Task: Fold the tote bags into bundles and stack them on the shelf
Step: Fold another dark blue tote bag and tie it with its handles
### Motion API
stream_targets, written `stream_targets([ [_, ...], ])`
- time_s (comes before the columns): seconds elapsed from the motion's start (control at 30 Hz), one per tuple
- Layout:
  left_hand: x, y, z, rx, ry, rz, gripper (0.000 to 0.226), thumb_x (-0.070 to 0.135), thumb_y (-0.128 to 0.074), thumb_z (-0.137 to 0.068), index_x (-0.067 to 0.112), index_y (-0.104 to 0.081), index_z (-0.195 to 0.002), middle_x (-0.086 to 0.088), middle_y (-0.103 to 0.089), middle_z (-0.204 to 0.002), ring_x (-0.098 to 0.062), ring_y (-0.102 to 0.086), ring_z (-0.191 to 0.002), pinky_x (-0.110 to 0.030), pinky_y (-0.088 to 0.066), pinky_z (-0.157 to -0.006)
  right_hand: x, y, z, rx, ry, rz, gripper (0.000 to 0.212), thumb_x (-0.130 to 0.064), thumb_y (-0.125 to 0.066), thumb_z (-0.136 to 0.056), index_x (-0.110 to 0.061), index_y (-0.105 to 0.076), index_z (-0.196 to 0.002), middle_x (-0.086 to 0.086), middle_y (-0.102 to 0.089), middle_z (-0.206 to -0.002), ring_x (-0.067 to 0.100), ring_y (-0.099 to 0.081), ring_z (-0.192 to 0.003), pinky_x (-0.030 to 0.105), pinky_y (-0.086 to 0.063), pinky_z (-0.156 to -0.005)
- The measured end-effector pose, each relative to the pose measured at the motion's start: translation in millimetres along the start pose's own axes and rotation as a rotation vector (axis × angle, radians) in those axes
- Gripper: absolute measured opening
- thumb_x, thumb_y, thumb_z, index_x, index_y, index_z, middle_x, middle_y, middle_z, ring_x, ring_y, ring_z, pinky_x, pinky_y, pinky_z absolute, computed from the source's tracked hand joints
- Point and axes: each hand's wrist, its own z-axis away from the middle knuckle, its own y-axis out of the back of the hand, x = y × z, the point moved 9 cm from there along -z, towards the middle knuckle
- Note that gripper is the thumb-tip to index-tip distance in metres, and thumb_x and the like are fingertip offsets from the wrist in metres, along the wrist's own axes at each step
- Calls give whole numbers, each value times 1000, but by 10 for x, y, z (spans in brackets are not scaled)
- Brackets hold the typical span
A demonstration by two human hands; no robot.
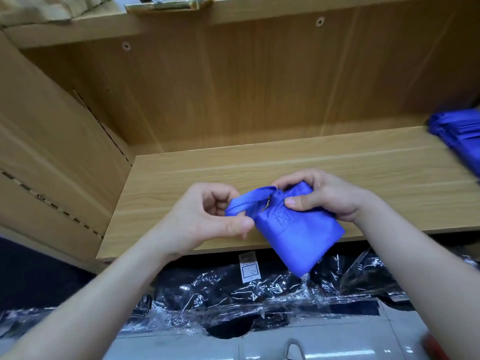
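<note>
A blue tote bag (293, 232) folded into a compact bundle hangs in the air just in front of the wooden shelf (259, 167). My right hand (322, 198) grips the bundle's top, thumb pressed on its front. My left hand (207, 219) pinches the bag's blue strap (246, 202), which runs from the bundle's top toward the left. A pile of other blue tote bags (457, 136) lies on the shelf at the far right, partly cut off by the frame edge.
The shelf has a wooden back panel (233, 87) and a left side wall (52, 157). Below its front edge lie dark items wrapped in clear plastic (259, 292), one with a white label. An upper shelf board (181, 16) carries cardboard.
</note>
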Motion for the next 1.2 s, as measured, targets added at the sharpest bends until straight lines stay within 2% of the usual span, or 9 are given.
stream_targets([
  [0.07,-154,-33,39,112,-64,210,37,40,-92,-53,25,-63,-70,3,-60,-67,-16,-55,-66,-46,-48,-87,54,-13,-18,21,67,-175,38,-17,-90,-54,-17,-77,-89,1,-73,-84,10,-68,-72,21,-55,-66],
  [0.13,-309,-89,55,187,-99,284,42,38,-95,-49,28,-63,-75,5,-58,-74,-15,-57,-76,-30,-50,-83,123,-11,-30,71,100,-341,54,-30,-96,-45,-12,-76,-91,4,-73,-85,13,-70,-71,23,-56,-63],
  [0.3,-488,-126,39,350,-86,322,57,27,-96,-41,23,-57,-83,10,-58,-84,-8,-54,-81,-21,-49,-76,162,-87,-104,160,150,-460,44,-29,-91,-53,-14,-77,-91,9,-74,-85,18,-71,-74,28,-58,-69],
  [0.43,-562,-160,63,473,-29,262,62,20,-87,-44,15,-50,-94,1,-51,-98,-7,-54,-89,-22,-49,-77,287,16,-105,415,64,-415,34,-10,-78,-66,-4,-68,-98,13,-72,-83,23,-68,-72,31,-58,-68],
  [0.57,-592,-232,154,379,71,-103,64,30,-92,-51,41,-50,-97,23,-52,-107,-1,-55,-109,-17,-41,-91,380,110,-16,583,-8,-378,26,-4,-69,-77,-2,-64,-103,8,-71,-75,17,-67,-62,25,-55,-59],
  [0.7,-423,-126,133,472,-67,-360,46,28,-86,-60,34,-53,-91,22,-51,-98,-3,-53,-96,-19,-47,-77,424,118,8,707,-18,-398,17,6,-64,-83,-10,-64,-83,1,-69,-62,11,-64,-53,21,-54,-55],
  [0.83,-587,7,68,525,-6,-252,39,21,-86,-60,35,-56,-81,16,-55,-89,-6,-52,-78,-24,-47,-64,441,119,-24,767,8,-395,14,2,-66,-85,-11,-65,-90,5,-69,-73,16,-64,-62,22,-54,-57],
  [1.03,-796,100,-17,477,64,-138,33,21,-82,-60,13,-57,-80,5,-62,-74,-9,-57,-74,-33,-49,-75,588,-157,20,375,-198,-397,44,-13,-74,-71,-23,-54,-109,4,-70,-95,27,-68,-65,33,-54,-43],
  [1.2,-1011,104,-113,646,170,166,29,2,-84,-67,14,-59,-77,5,-64,-69,-13,-57,-63,-25,-47,-55,613,29,-42,686,-9,-497,35,6,-64,-82,-19,-54,-105,10,-65,-90,21,-58,-44,21,-38,-32],
])
